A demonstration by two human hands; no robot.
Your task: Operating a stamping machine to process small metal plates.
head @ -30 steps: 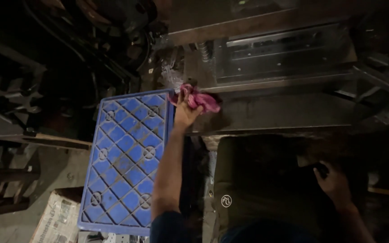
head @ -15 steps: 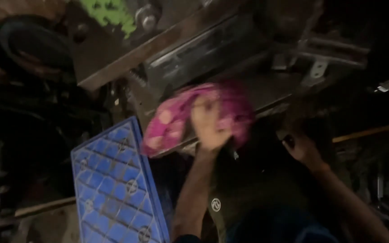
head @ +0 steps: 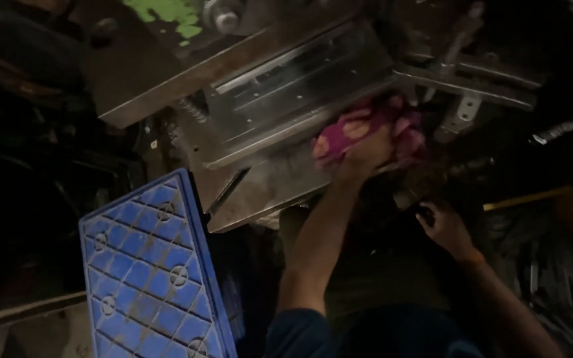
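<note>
The pink cloth point(head: 366, 129) lies bunched on the lower edge of the metal machine bed point(head: 300, 86), at about one o'clock in my view. The left hand point(head: 366, 154) is closed over it from below, fingers clamped on the fabric and pressing it against the steel. The right hand point(head: 447, 229) sits lower, at about four o'clock, well apart from the cloth; its fingers curl around something small and dark, but whether they actually grip it I cannot tell in this light.

In my judgement, wiping well here means keeping the palm flat on the cloth, working along the length of the bed's edge, and staying clear of the bracket point(head: 462, 113) just beside the cloth at its three o'clock side, where fabric could snag.

The blue plastic crate point(head: 154, 272) stands at seven o'clock, apart from both hands.

Compared with half a second ago, the cloth is more tightly bunched and sits further toward the right of the bed; the crate appears lower left as before, and the right hand has held roughly its position.
</note>
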